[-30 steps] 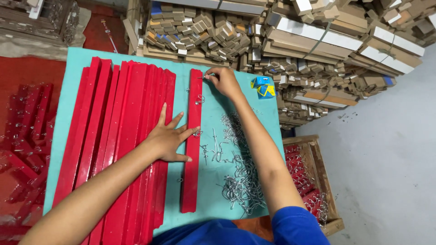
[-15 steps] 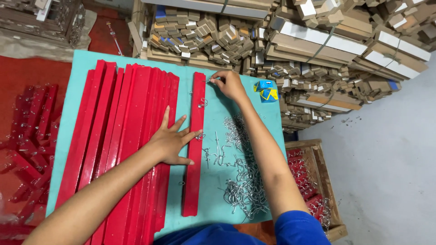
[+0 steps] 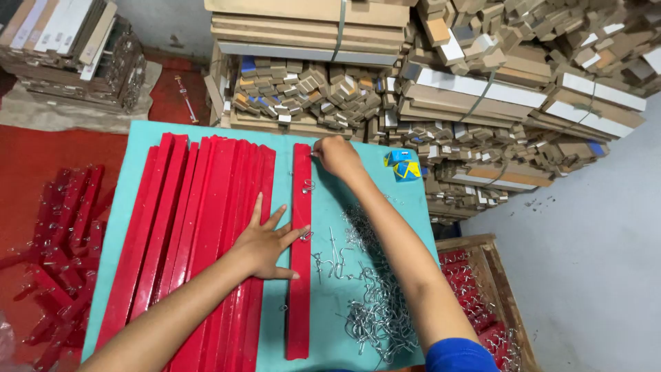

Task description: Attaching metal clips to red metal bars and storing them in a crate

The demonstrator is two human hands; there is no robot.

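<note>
Lengthwise, the red strip [image 3: 299, 255] runs away; left hand [image 3: 265, 241] flat, right hand [image 3: 336, 156] pinching its far end.

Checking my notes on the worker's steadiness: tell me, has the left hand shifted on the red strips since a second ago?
No. The left hand lies flat as before, fingertips touching the single red strip.

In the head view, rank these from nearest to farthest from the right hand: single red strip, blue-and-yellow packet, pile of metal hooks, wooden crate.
From the right hand:
1. Single red strip, touching its fingertips.
2. Blue-and-yellow packet, just right.
3. Pile of metal hooks, below.
4. Wooden crate, lower right.
</note>
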